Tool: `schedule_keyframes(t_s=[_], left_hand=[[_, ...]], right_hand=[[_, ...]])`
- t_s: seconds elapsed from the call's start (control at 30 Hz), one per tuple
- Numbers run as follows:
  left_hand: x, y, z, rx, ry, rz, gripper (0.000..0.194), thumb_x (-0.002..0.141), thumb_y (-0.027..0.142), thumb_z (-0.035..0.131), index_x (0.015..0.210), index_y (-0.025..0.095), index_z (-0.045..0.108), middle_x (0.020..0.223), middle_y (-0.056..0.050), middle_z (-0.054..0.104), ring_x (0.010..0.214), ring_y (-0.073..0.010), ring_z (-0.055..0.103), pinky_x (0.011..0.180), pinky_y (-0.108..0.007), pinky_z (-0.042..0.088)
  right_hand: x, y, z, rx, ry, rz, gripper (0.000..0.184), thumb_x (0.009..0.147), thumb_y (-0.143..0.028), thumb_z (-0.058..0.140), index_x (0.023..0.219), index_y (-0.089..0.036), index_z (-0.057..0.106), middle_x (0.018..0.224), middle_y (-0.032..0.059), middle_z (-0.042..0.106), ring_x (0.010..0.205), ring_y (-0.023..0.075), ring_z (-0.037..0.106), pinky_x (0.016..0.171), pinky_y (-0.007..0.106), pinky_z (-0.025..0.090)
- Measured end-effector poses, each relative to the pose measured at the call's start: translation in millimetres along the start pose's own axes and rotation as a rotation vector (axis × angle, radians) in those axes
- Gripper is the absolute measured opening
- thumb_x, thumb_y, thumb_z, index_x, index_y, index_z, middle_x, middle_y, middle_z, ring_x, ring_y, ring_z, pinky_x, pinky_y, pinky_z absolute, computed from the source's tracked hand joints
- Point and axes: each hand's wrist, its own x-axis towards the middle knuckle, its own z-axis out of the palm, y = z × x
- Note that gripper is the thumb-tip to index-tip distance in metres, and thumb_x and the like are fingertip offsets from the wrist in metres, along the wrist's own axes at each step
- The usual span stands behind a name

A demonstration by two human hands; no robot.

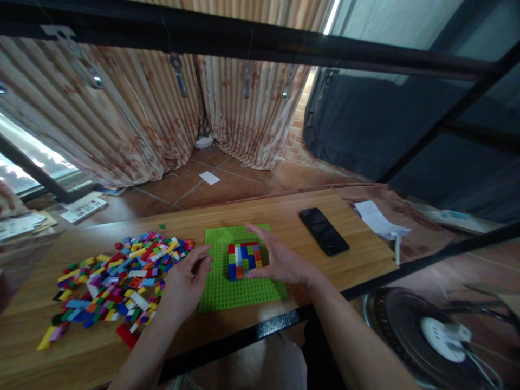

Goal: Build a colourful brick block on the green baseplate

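Observation:
A multicoloured block of toy bricks (245, 259) stands on a green studded baseplate (219, 295). My right hand (282, 260) arches around the block's right side with its fingers apart. The thumb is at the near right corner, and the forefinger reaches past the far edge without gripping. Over the baseplate's left edge, my left hand (187, 281) is curled, thumb and forefinger tips close together in a pinch. Anything between those tips is too small or hidden to make out. Just left of that hand spreads a pile of loose toy bricks (122, 276) in many colours.
The wooden table (179, 341) has a black front edge. A black phone (324, 231) lies to the right of the baseplate. Black metal bars (260, 43) with hanging clips cross above the far side. A dark round stool-like object with a white power strip (442, 338) is at lower right.

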Motion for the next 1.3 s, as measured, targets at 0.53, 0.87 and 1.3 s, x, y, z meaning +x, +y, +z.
schedule_keyframes(t_s=[0.53, 0.87, 1.3], left_hand=[[7.4, 65.2, 28.9, 0.541, -0.002, 0.320, 0.045, 0.095, 0.039, 0.040, 0.133, 0.016, 0.049, 0.143, -0.014, 0.047, 0.133, -0.0280, 0.044, 0.109, -0.050, 0.038], [54.7, 129.4, 74.3, 0.786, 0.061, 0.184, 0.062, 0.098, 0.051, 0.023, 0.151, 0.020, 0.025, 0.160, -0.012, 0.019, 0.149, -0.0276, 0.012, 0.114, -0.062, 0.018], [40.1, 82.5, 103.7, 0.801, -0.240, 0.017, 0.069, 0.096, 0.058, 0.014, 0.151, 0.017, 0.025, 0.160, -0.015, 0.018, 0.149, -0.0309, 0.009, 0.111, -0.070, 0.011]], right_hand=[[24.0, 31.2, 5.5, 0.589, 0.760, 0.261, 0.026, 0.072, -0.038, 0.064, 0.087, -0.017, 0.068, 0.074, 0.0032, 0.069, 0.067, 0.0165, 0.062, 0.067, 0.031, 0.050], [4.9, 32.9, -11.8, 0.539, 0.751, 0.217, 0.030, 0.078, -0.041, 0.059, 0.093, -0.017, 0.069, 0.084, 0.0070, 0.072, 0.076, 0.0197, 0.066, 0.074, 0.035, 0.052], [-1.9, 29.6, -17.2, 0.503, 0.695, 0.239, 0.030, 0.082, -0.042, 0.055, 0.095, -0.017, 0.068, 0.087, 0.0077, 0.072, 0.079, 0.0199, 0.067, 0.075, 0.034, 0.053]])
